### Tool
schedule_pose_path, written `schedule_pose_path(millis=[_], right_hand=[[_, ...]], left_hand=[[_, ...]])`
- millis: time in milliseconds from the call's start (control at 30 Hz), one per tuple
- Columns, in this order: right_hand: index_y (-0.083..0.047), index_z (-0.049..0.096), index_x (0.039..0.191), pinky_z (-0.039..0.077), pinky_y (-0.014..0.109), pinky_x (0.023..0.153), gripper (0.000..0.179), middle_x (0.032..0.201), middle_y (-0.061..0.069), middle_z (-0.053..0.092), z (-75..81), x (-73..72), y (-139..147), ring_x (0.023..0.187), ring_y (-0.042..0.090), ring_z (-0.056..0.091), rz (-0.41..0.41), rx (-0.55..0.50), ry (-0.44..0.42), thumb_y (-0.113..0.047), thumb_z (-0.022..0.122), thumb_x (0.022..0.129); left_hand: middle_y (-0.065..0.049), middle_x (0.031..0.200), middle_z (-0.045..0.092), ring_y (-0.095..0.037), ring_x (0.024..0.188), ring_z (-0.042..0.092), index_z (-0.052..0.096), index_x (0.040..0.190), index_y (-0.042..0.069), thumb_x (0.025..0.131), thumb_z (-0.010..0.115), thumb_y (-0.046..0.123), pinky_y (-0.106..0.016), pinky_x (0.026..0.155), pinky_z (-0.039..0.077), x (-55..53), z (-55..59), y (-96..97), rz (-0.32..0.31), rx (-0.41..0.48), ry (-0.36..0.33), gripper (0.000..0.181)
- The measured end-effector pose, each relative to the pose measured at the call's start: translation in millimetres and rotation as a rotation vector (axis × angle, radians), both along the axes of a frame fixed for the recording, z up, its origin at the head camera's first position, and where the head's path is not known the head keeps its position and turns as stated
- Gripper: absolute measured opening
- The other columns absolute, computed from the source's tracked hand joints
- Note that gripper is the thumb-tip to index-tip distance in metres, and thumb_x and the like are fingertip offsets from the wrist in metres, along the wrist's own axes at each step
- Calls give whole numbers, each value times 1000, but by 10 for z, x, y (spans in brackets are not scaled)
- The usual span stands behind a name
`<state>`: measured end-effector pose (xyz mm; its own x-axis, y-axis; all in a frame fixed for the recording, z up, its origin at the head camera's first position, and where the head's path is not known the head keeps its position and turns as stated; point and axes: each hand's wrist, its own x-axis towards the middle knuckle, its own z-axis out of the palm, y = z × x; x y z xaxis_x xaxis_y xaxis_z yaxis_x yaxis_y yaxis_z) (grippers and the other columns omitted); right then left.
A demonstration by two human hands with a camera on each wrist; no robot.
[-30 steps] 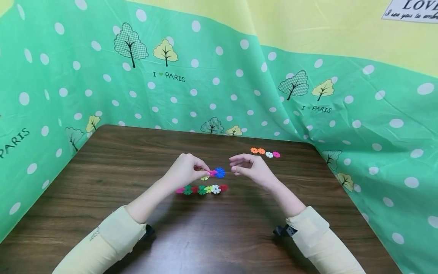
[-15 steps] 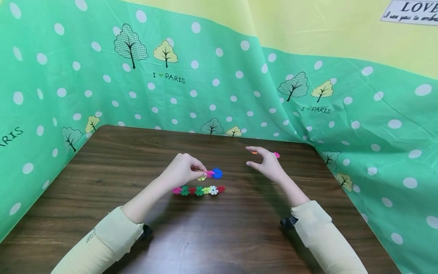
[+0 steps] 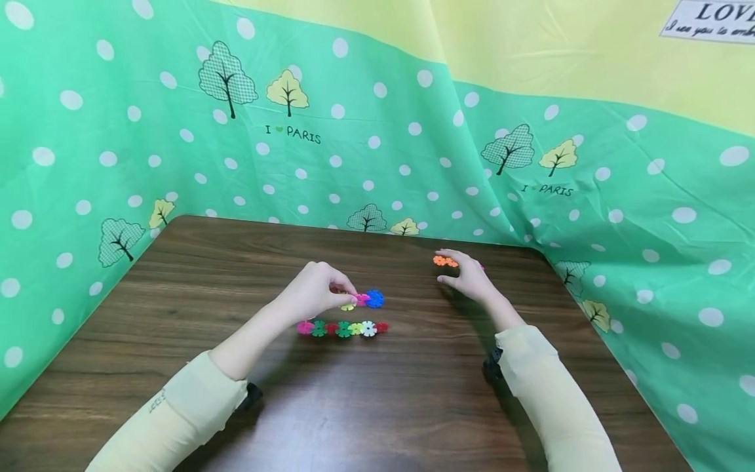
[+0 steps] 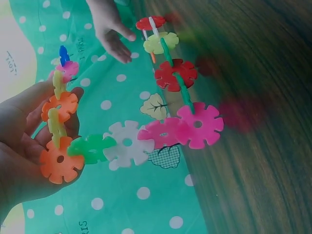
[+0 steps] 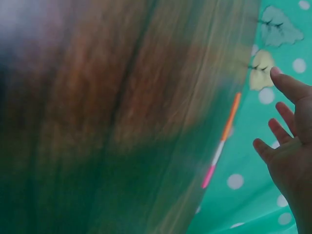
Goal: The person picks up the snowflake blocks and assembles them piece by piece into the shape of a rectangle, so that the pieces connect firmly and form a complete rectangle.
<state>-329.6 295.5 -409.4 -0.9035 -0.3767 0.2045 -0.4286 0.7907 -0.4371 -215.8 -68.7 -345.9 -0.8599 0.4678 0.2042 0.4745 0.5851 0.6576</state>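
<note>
My left hand (image 3: pixel 315 293) pinches a chain of slotted flower-shaped plastic discs near its far end, where a pink disc and a blue disc (image 3: pixel 374 299) stick out. In the left wrist view the chain bends round, through an orange disc (image 4: pixel 62 160) and a white disc (image 4: pixel 128 143), into a nearer row (image 3: pixel 343 329) of pink, green, red, yellow and white discs. Farther right, my right hand (image 3: pixel 470 278) hovers with spread fingers by two loose orange discs (image 3: pixel 445 261). It touches nothing in the right wrist view. A pink disc (image 5: pixel 208 176) and a white one lie there too.
The dark wooden table (image 3: pixel 377 406) reaches back to a green polka-dot cloth (image 3: pixel 330 164) that hangs behind it and along both sides. The loose discs lie near the table's far right edge.
My right hand has moved right and away, from beside the blue disc to the loose discs. The left hand keeps its hold on the chain, shifting slightly left.
</note>
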Motion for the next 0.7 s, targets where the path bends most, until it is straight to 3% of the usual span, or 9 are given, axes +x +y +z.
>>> schedule_pose_path(millis=[367, 700], right_hand=[[-10, 42, 141, 29, 59, 104, 64, 145, 18, 39, -137, -204, 143, 133, 39, 34, -95, 4, -144, -19, 71, 85], [-5, 42, 140, 22, 60, 108, 61, 143, 25, 39, -176, -326, 111, 134, 44, 30, -81, 40, -177, -18, 68, 87]], left_hand=[[11, 70, 69, -11, 63, 58, 76, 78, 19, 78, 77, 23, -26, 54, 47, 3, 18, -8, -3, -7, -16, 4], [13, 70, 68, -9, 63, 56, 75, 77, 22, 79, 77, 25, -26, 53, 46, 10, 15, -3, -36, -12, -13, 4]])
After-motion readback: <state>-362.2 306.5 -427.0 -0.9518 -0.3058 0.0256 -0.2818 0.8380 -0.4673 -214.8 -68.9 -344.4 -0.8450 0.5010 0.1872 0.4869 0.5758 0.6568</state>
